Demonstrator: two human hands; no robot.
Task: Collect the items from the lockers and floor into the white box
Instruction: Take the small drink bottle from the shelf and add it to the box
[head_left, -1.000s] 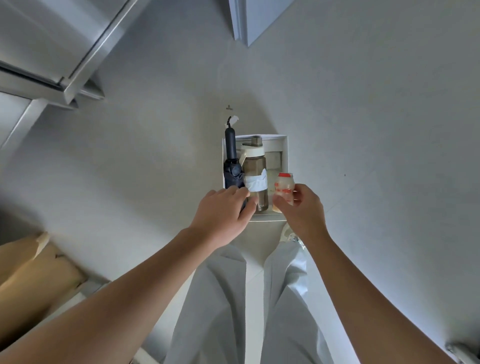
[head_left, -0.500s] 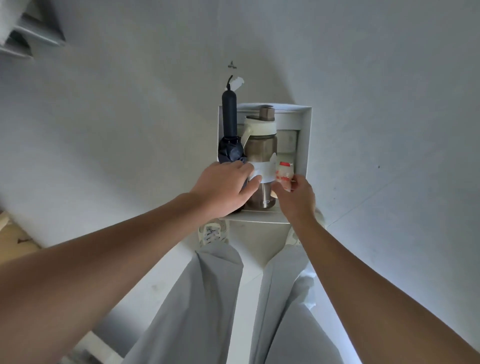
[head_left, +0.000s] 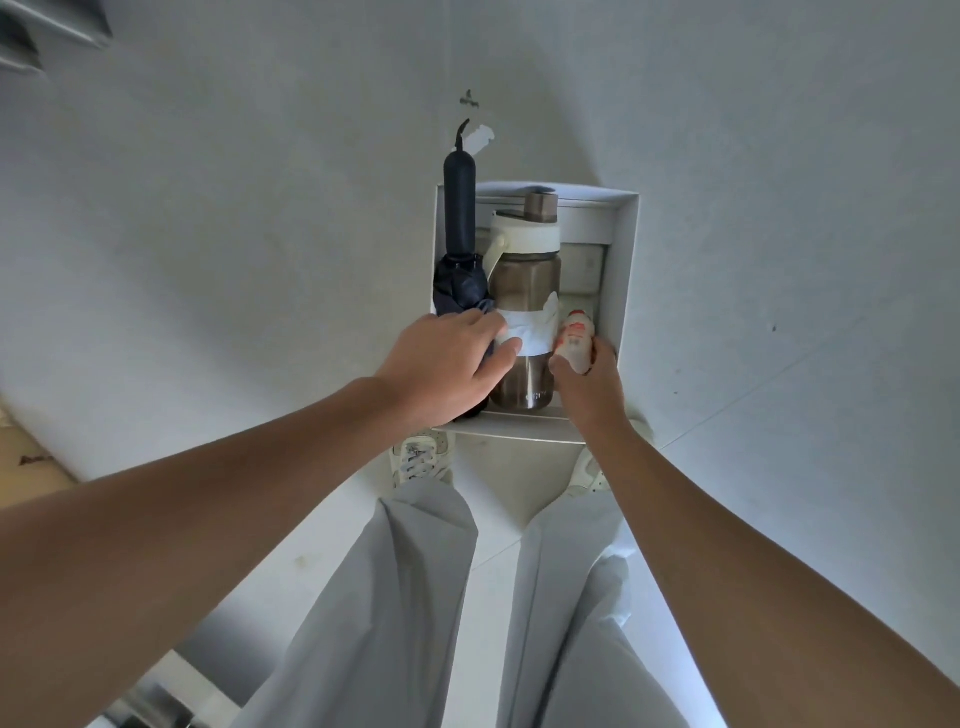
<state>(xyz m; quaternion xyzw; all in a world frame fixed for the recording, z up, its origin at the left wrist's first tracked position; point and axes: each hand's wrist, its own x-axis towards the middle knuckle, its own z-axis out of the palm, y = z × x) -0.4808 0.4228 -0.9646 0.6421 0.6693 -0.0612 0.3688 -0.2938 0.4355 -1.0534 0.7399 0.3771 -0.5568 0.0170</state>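
Observation:
A white box (head_left: 627, 270) stands on the pale floor in front of my feet. Inside it lie a dark folded umbrella (head_left: 460, 218), whose handle sticks out over the far rim, and a brown bottle (head_left: 525, 275) with a cream lid and a white label. My left hand (head_left: 449, 364) lies over the umbrella's lower end, its thumb touching the bottle's label. My right hand (head_left: 589, 379) grips a small white drink bottle (head_left: 574, 340) with a red label, low in the box's right side beside the brown bottle.
My white shoes (head_left: 418, 460) and grey trousers are just below the box. A grey locker edge (head_left: 31, 36) shows at the top left and a brown cardboard piece (head_left: 21, 457) at the left edge. A small white scrap (head_left: 480, 137) lies beyond the box.
The view has closed in on the box. My right hand has lowered the small drink bottle deeper into the right side; my left hand has stayed on the umbrella and bottle.

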